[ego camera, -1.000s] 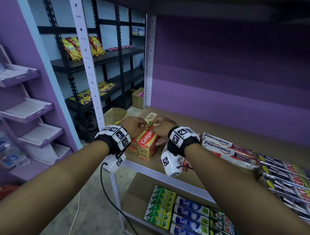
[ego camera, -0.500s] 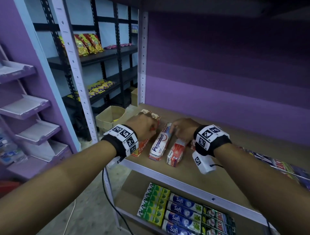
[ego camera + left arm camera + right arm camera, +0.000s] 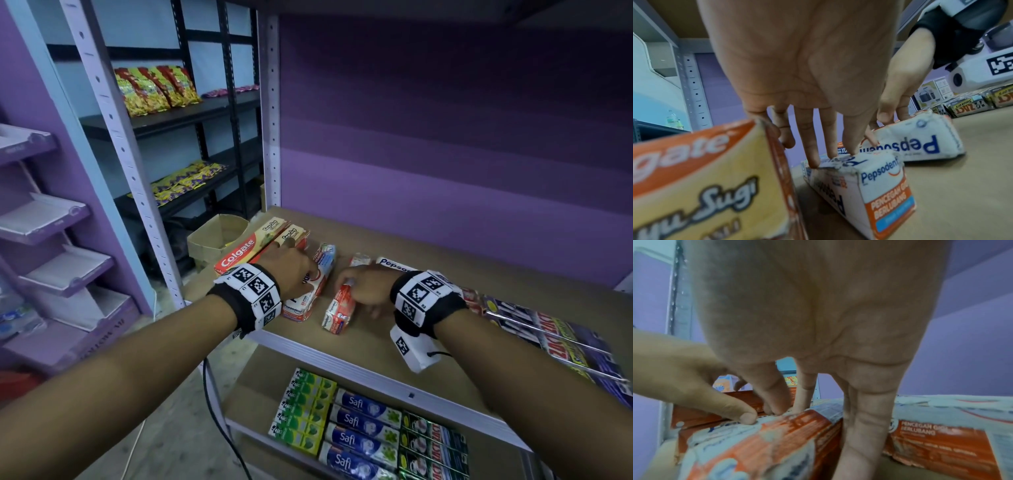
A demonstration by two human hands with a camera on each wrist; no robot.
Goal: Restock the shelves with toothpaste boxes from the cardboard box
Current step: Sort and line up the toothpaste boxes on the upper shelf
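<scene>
Two Colgate boxes (image 3: 251,246) lie flat at the left end of the wooden shelf (image 3: 462,308). My left hand (image 3: 294,270) lies over them and over a white Pepsodent box (image 3: 310,294); in the left wrist view its straight fingers (image 3: 830,152) touch the top of that Pepsodent box (image 3: 869,181), with the Colgate box (image 3: 705,178) beside it. My right hand (image 3: 359,287) grips a shorter red-and-white Pepsodent box (image 3: 337,313). In the right wrist view the thumb and fingers of the right hand (image 3: 777,412) straddle the shorter box (image 3: 766,443).
More Pepsodent boxes (image 3: 394,265) lie behind my right hand, and dark Zact boxes (image 3: 555,339) fill the shelf's right side. An open cardboard box (image 3: 215,236) stands on the floor left of the shelf post (image 3: 270,137). Safi boxes (image 3: 363,428) line the lower shelf.
A second ago both hands held a Colgate stack at the shelf's left front. The Colgate boxes now lie flat, and each hand has gone to a Pepsodent box.
</scene>
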